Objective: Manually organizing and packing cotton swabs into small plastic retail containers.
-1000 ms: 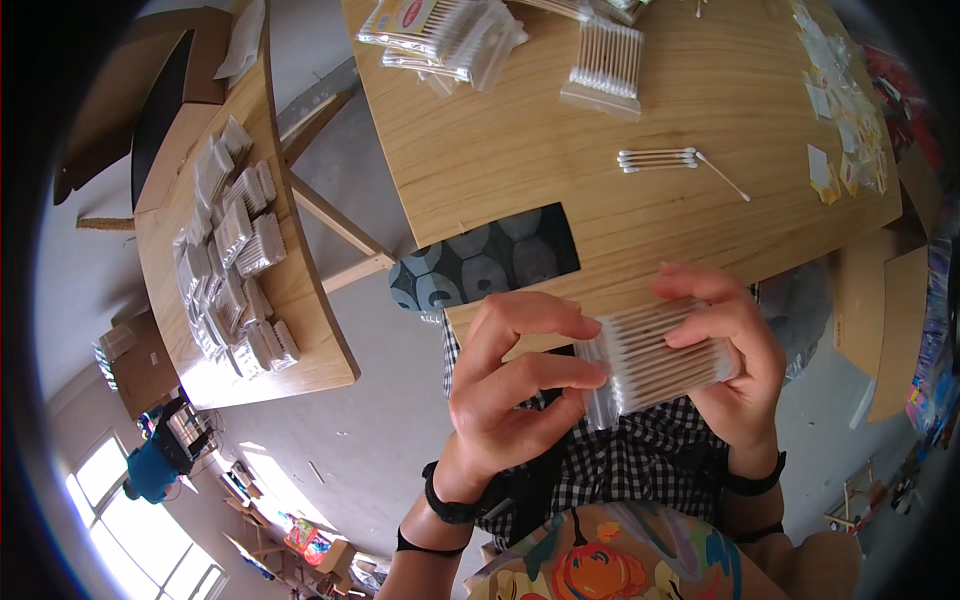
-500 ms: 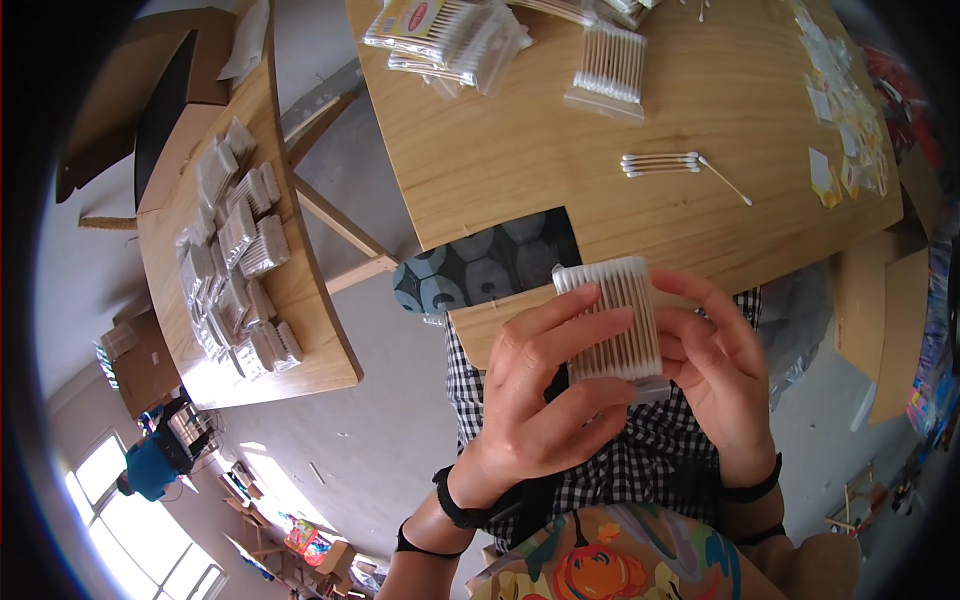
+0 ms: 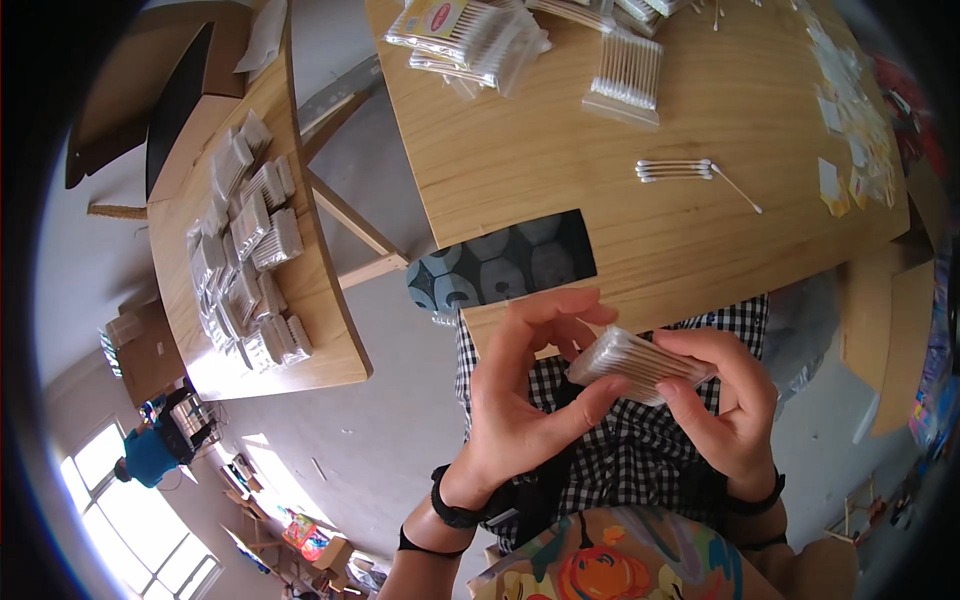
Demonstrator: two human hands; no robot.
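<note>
Head view: both hands grasp a clear bag of swabs (image 3: 638, 362) near the table's (image 3: 520, 170) near edge, left hand (image 3: 525, 400) pinching its left end, right hand (image 3: 725, 400) gripping its right. Loose swabs (image 3: 680, 170) lie farther off; filled bags (image 3: 250, 250) cover the left bench.

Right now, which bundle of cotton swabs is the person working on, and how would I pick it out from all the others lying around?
Start at the big wooden table and come down past its near edge to the person's checked lap. There both hands, left hand and right hand, hold one clear packet of cotton swabs between them. It is the only packet in the air; every other one lies on a table.
</note>
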